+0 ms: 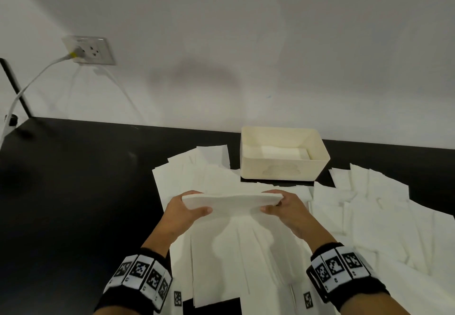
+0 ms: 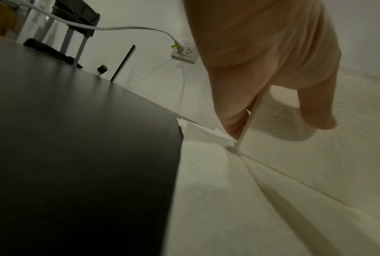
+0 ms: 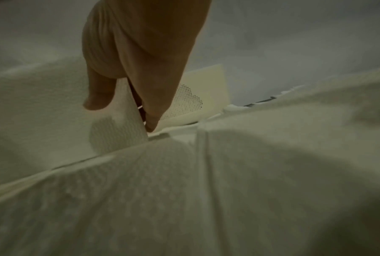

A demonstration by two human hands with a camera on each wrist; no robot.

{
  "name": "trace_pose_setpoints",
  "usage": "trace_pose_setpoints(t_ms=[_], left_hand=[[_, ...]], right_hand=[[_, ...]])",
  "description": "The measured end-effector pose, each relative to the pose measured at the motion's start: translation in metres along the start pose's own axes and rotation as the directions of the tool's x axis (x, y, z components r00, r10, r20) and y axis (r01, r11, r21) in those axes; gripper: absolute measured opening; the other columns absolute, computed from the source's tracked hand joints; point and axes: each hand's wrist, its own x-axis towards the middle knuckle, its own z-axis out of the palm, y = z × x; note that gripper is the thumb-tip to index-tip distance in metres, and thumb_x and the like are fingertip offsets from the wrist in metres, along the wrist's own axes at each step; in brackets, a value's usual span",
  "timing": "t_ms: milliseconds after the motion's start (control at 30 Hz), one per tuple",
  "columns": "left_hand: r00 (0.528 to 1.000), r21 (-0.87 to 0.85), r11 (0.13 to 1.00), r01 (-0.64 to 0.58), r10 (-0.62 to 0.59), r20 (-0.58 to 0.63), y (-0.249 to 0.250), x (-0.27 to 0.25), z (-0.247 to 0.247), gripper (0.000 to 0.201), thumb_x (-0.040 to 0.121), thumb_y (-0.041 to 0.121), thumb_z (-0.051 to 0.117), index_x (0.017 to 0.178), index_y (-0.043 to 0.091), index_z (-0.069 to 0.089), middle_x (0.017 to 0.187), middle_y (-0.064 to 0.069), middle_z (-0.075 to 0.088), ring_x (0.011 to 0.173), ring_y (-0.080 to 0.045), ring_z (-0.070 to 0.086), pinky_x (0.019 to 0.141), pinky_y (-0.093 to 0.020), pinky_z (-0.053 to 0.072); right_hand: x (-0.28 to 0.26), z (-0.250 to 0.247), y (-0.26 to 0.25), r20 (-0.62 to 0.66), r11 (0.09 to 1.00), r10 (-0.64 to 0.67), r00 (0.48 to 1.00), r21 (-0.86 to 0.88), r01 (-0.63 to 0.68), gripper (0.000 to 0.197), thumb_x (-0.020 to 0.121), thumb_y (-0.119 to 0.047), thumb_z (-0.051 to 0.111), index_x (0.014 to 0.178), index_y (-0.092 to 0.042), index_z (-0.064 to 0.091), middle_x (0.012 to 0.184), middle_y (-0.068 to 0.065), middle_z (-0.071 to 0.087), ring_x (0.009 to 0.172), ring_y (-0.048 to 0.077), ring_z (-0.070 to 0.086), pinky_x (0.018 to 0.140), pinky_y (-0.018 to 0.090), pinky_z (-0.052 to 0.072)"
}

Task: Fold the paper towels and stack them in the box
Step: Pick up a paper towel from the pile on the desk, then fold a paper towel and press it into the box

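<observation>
Wristbands (image 1: 140, 277) with black-and-white markers sit nearest, one on each forearm, over loose towels (image 1: 246, 253) that cover the middle and right of the black table (image 1: 73, 191). At far left a white cable (image 1: 37, 78) runs up to a wall socket (image 1: 89, 49), with a thin black rod (image 1: 16, 88) leaning beside it. Next comes the left hand (image 1: 183, 212), which pinches the left end of a folded towel (image 1: 231, 200), thumb on the near face and fingers behind; the left wrist view shows the thumb (image 2: 318, 112) on the embossed paper and the fingers (image 2: 232, 119) on the other side of its edge. That towel is held level, lifted off the sheets below, spanning between both hands and just in front of the box. The right hand (image 1: 286, 207) pinches the right end the same way, thumb (image 3: 99, 93) toward the person and fingers (image 3: 158, 97) behind. Beyond and a little right stands the cream box (image 1: 283, 169), open-topped, against the wall, with a few folded towels lying flat on its floor. More unfolded sheets (image 1: 374, 206) overlap at far right.
</observation>
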Motion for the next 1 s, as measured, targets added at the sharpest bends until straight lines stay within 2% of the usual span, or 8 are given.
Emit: trace_pose_setpoints(t_ms=[200,433,533,600,700,833,933,1000], left_hand=[[0.998,0.016,1.000,-0.014,0.015,-0.060,0.038,0.004,-0.002,0.031,0.079,0.012,0.073,0.108,0.017,0.061,0.097,0.004,0.066,0.092,-0.016,0.063,0.075,-0.024,0.049],[0.947,0.078,0.967,-0.244,0.255,-0.196,0.137,0.060,0.044,0.055,0.083,0.013,0.070,0.128,0.013,0.039,0.108,-0.002,0.058,0.096,-0.015,0.055,0.079,-0.025,0.045],[0.941,0.155,0.953,-0.260,0.286,-0.181,0.152,0.088,0.077,0.049,0.085,0.007,0.066,0.123,0.011,0.035,0.111,-0.010,0.059,0.086,-0.015,0.054,0.067,-0.019,0.046],[0.942,0.283,0.922,-0.263,0.310,-0.132,0.148,0.103,0.093,0.035,0.087,0.001,0.060,0.108,0.013,0.035,0.101,-0.013,0.057,0.071,-0.013,0.050,0.053,-0.015,0.040],[0.936,0.596,0.749,-0.291,0.353,0.013,0.139,0.121,0.113,0.017,0.091,-0.001,0.047,0.106,0.005,0.043,0.097,-0.013,0.053,0.077,-0.023,0.053,0.066,-0.027,0.045],[0.937,0.847,0.433,-0.308,0.294,0.190,0.136,0.137,0.126,0.024,0.095,0.002,0.037,0.116,0.003,0.049,0.117,-0.012,0.059,0.105,-0.023,0.058,0.077,-0.022,0.043],[0.934,0.902,0.284,-0.324,0.247,0.258,0.136,0.144,0.133,0.028,0.094,-0.002,0.037,0.114,0.002,0.056,0.116,-0.011,0.061,0.099,-0.021,0.059,0.064,-0.017,0.042],[0.942,0.919,0.233,-0.317,0.189,0.277,0.135,0.146,0.139,0.027,0.094,-0.004,0.039,0.113,-0.001,0.058,0.116,-0.012,0.060,0.104,-0.026,0.060,0.080,-0.026,0.049]], right_hand=[[0.005,-0.009,-0.024,-0.124,0.997,-0.051,0.991,0.055,0.059,0.025,0.082,0.003,0.066,0.093,-0.019,0.063,0.090,-0.007,0.068,0.086,0.009,0.063,0.087,0.028,0.048],[0.041,-0.067,-0.102,-0.445,0.979,-0.193,0.874,-0.031,0.201,0.032,0.086,-0.004,0.064,0.112,-0.019,0.052,0.094,-0.002,0.062,0.079,0.012,0.062,0.071,0.025,0.051],[0.066,-0.094,-0.114,-0.536,0.973,-0.204,0.819,-0.201,0.110,0.044,0.085,-0.008,0.066,0.123,-0.020,0.047,0.100,0.002,0.060,0.089,0.020,0.059,0.078,0.030,0.050],[0.078,-0.105,-0.111,-0.544,0.950,-0.219,0.810,-0.310,0.048,0.041,0.086,-0.006,0.063,0.121,-0.018,0.047,0.098,0.006,0.058,0.086,0.021,0.055,0.067,0.025,0.047],[0.092,-0.113,-0.102,-0.492,0.873,-0.212,0.844,-0.484,-0.062,0.029,0.088,0.000,0.055,0.114,-0.012,0.051,0.096,0.008,0.054,0.081,0.022,0.052,0.054,0.020,0.040],[0.111,-0.109,-0.093,-0.372,0.569,-0.165,0.913,-0.793,-0.220,0.026,0.093,-0.007,0.042,0.103,-0.007,0.067,0.107,0.003,0.065,0.100,0.020,0.062,0.079,0.023,0.049],[0.123,-0.102,-0.087,-0.324,0.444,-0.100,0.941,-0.860,-0.250,0.022,0.094,-0.009,0.039,0.097,-0.004,0.060,0.105,0.009,0.065,0.092,0.020,0.062,0.050,0.016,0.034],[0.129,-0.097,-0.083,-0.320,0.394,-0.066,0.945,-0.878,-0.270,0.024,0.095,-0.005,0.039,0.107,-0.001,0.060,0.109,0.012,0.064,0.095,0.021,0.062,0.059,0.018,0.040]])
